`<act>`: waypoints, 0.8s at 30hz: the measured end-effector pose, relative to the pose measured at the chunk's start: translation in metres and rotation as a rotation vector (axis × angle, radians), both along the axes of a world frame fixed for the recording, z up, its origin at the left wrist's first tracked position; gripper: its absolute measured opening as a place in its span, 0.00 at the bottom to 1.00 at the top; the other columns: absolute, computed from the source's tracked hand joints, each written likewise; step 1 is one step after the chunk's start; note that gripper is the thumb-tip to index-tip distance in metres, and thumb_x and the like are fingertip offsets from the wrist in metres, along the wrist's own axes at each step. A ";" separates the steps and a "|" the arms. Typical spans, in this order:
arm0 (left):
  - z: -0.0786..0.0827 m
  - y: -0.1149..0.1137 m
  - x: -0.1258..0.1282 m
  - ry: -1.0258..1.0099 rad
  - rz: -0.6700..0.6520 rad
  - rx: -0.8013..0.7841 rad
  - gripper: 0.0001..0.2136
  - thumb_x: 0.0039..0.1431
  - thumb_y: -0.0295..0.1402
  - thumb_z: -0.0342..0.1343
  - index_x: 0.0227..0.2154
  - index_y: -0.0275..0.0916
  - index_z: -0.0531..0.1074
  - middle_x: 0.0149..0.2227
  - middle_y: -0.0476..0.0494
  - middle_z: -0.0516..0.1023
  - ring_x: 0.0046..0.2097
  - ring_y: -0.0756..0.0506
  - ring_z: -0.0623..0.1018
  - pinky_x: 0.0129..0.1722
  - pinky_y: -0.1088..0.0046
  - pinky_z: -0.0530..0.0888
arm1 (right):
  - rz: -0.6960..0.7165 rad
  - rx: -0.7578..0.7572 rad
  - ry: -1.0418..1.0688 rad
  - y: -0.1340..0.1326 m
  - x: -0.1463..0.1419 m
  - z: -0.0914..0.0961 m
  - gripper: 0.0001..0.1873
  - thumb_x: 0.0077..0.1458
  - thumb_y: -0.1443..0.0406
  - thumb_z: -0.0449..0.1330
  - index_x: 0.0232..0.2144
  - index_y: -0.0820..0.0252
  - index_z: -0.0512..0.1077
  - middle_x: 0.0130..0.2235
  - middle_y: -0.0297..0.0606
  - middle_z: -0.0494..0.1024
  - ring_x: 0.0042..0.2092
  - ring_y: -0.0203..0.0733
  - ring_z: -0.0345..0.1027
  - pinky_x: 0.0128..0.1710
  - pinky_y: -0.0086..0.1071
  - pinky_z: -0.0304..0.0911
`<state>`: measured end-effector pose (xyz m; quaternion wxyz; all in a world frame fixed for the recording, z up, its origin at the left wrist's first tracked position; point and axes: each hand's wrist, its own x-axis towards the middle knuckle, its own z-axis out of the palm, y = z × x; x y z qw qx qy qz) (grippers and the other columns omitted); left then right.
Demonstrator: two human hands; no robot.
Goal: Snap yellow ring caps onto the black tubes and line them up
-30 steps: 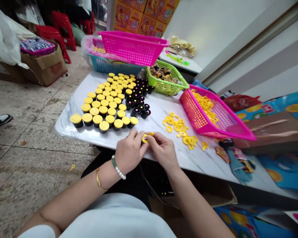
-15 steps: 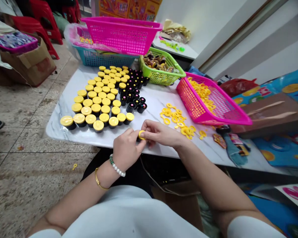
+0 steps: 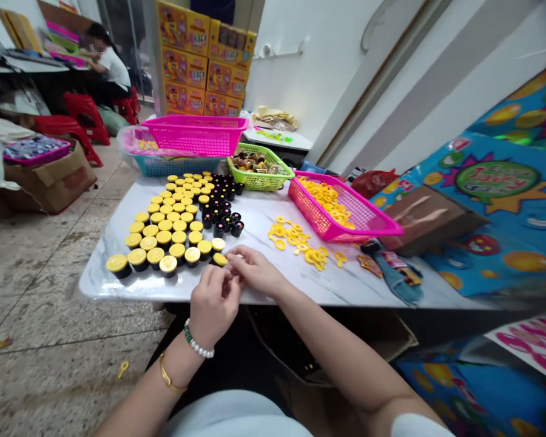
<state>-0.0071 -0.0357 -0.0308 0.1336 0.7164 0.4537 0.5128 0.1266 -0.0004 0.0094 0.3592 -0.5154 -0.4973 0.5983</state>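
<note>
Rows of small black cups with yellow lids stand on the marble-patterned table. At the near right end of the rows, one yellow-lidded black cup sits against the fingertips of my right hand, which pinch at its edge. Just below it, my left hand is closed with its fingers curled; whatever they hold, if anything, is hidden. Open black cups with pink or yellow bits inside stand behind. Loose yellow ring-shaped pieces lie to the right of my hands.
A pink basket of yellow rings stands at right, a green basket of wrapped pieces behind. Another pink basket rests on a blue one. Printed cartons are stacked beyond. A person sits far left.
The yellow-lidded cup has moved from between my hands to the near end of the rows. Both hands have shifted left relative to the cups, and the view has tilted up.
</note>
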 end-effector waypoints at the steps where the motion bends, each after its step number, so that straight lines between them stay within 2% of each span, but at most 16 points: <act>1: 0.000 -0.001 0.000 0.040 -0.006 0.014 0.05 0.63 0.28 0.51 0.33 0.39 0.70 0.33 0.47 0.71 0.30 0.51 0.74 0.31 0.75 0.73 | 0.018 -0.019 0.009 0.003 0.004 0.000 0.19 0.52 0.51 0.63 0.35 0.58 0.65 0.25 0.30 0.77 0.22 0.32 0.71 0.20 0.24 0.66; 3: -0.001 -0.001 0.001 0.124 -0.005 0.042 0.06 0.64 0.28 0.51 0.37 0.39 0.73 0.37 0.44 0.75 0.33 0.50 0.77 0.34 0.74 0.75 | 0.003 -0.019 -0.017 0.011 0.017 -0.002 0.20 0.50 0.51 0.64 0.34 0.59 0.65 0.25 0.32 0.77 0.22 0.34 0.70 0.18 0.25 0.66; 5: -0.002 -0.001 0.003 0.204 0.010 0.075 0.07 0.64 0.29 0.51 0.40 0.39 0.74 0.40 0.41 0.78 0.38 0.47 0.79 0.38 0.71 0.77 | -0.096 0.060 -0.107 0.023 0.031 -0.006 0.19 0.48 0.52 0.64 0.35 0.59 0.67 0.26 0.33 0.76 0.21 0.34 0.69 0.15 0.24 0.61; 7: -0.002 0.001 0.005 0.273 0.025 0.102 0.07 0.64 0.29 0.52 0.41 0.38 0.74 0.42 0.39 0.79 0.41 0.44 0.80 0.41 0.68 0.78 | -0.240 0.176 -0.229 0.039 0.041 -0.010 0.21 0.45 0.55 0.66 0.38 0.59 0.67 0.32 0.35 0.77 0.21 0.32 0.68 0.14 0.23 0.57; 9: 0.000 0.004 0.006 0.337 0.037 0.109 0.07 0.64 0.30 0.53 0.41 0.37 0.73 0.43 0.37 0.80 0.43 0.42 0.80 0.42 0.66 0.78 | -0.320 0.270 -0.360 0.054 0.045 -0.012 0.25 0.41 0.58 0.69 0.41 0.58 0.67 0.40 0.37 0.77 0.24 0.31 0.69 0.16 0.23 0.58; 12: 0.004 0.009 0.006 0.402 0.023 0.098 0.07 0.63 0.31 0.53 0.41 0.37 0.73 0.44 0.36 0.80 0.43 0.41 0.80 0.41 0.65 0.79 | -0.312 0.337 -0.527 0.071 0.042 -0.012 0.27 0.40 0.58 0.70 0.42 0.57 0.67 0.43 0.36 0.78 0.27 0.32 0.71 0.24 0.26 0.64; 15: 0.007 0.012 0.002 0.383 -0.065 0.072 0.07 0.63 0.32 0.54 0.41 0.37 0.74 0.45 0.37 0.79 0.43 0.42 0.80 0.42 0.66 0.79 | -0.300 0.381 -0.607 0.079 0.036 -0.011 0.18 0.45 0.59 0.66 0.39 0.55 0.69 0.38 0.32 0.79 0.29 0.34 0.71 0.31 0.30 0.66; 17: 0.007 0.014 -0.001 0.344 -0.113 0.041 0.07 0.62 0.32 0.55 0.40 0.37 0.74 0.45 0.38 0.79 0.42 0.43 0.80 0.42 0.68 0.79 | -0.304 0.404 -0.626 0.079 0.035 -0.010 0.13 0.47 0.60 0.65 0.37 0.54 0.71 0.35 0.30 0.79 0.29 0.35 0.71 0.33 0.30 0.66; 20: 0.006 0.015 -0.002 0.296 -0.101 0.001 0.09 0.62 0.32 0.55 0.44 0.36 0.73 0.45 0.38 0.79 0.44 0.43 0.80 0.44 0.67 0.78 | -0.290 0.422 -0.669 0.069 0.040 -0.006 0.11 0.46 0.61 0.65 0.34 0.55 0.72 0.32 0.29 0.78 0.28 0.35 0.70 0.32 0.29 0.64; 24: 0.006 0.014 0.001 0.295 -0.040 -0.046 0.20 0.63 0.32 0.55 0.56 0.32 0.65 0.45 0.35 0.79 0.46 0.41 0.79 0.43 0.66 0.78 | -0.187 0.393 -0.670 0.028 0.044 0.001 0.10 0.44 0.62 0.66 0.32 0.58 0.74 0.30 0.31 0.76 0.27 0.34 0.68 0.29 0.28 0.62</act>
